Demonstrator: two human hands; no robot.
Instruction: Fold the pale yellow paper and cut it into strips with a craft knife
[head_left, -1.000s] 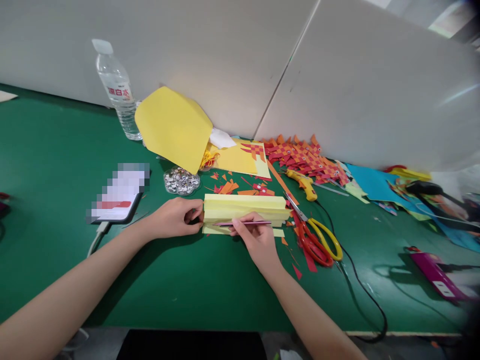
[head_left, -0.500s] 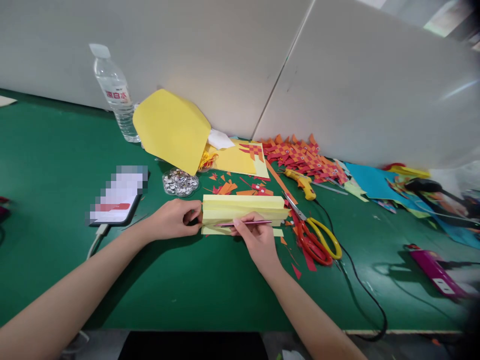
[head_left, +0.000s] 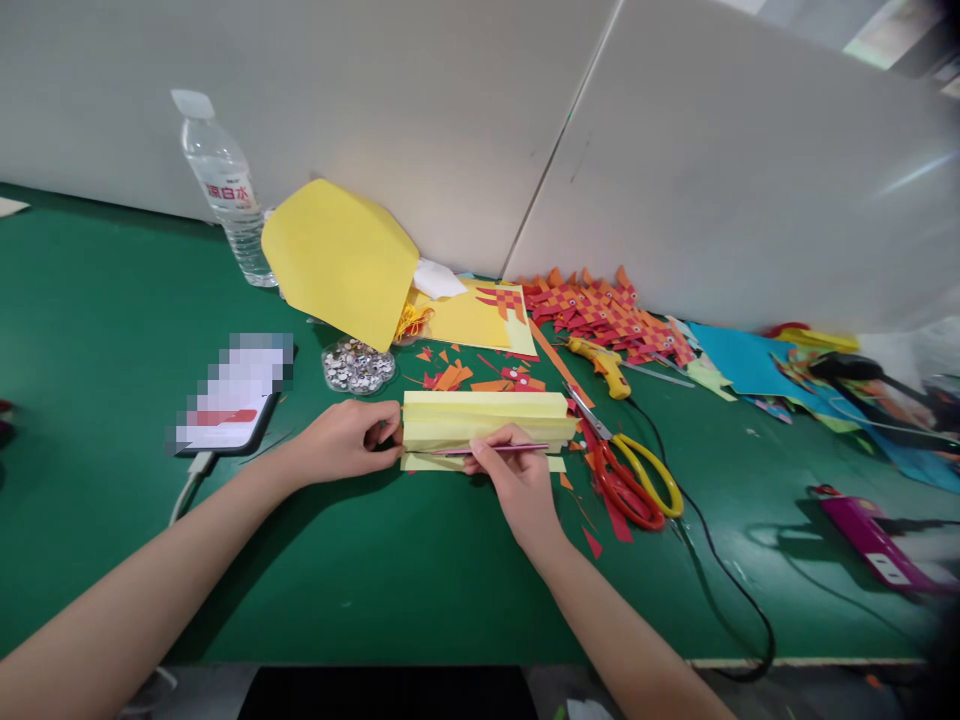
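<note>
"Where is the folded paper (head_left: 427,426)?"

"In front of the person, on the green table (head_left: 315,580), its pale yellow panels lying crosswise between the two hands."

"And the left hand (head_left: 346,440)?"

"Curled, with thumb and fingertips closed on the paper's left end."

"The right hand (head_left: 517,478)?"

"Mostly closed, gripping a thin stick (head_left: 529,447) between thumb and fingers, low over the paper. It could be a pencil; it's too small to be sure."

"What's near?"

"Scissors (head_left: 637,472) with one red handle and one yellow, just right of the paper. Beyond them sits a yellow glue gun (head_left: 602,367)."

"Behind the paper?"

"Orange and red scraps (head_left: 452,376), then a clear dish (head_left: 358,367) of small silvery pieces to the left."

"And by the left forearm?"

"A phone (head_left: 238,405) with a cable plugged in."
</note>
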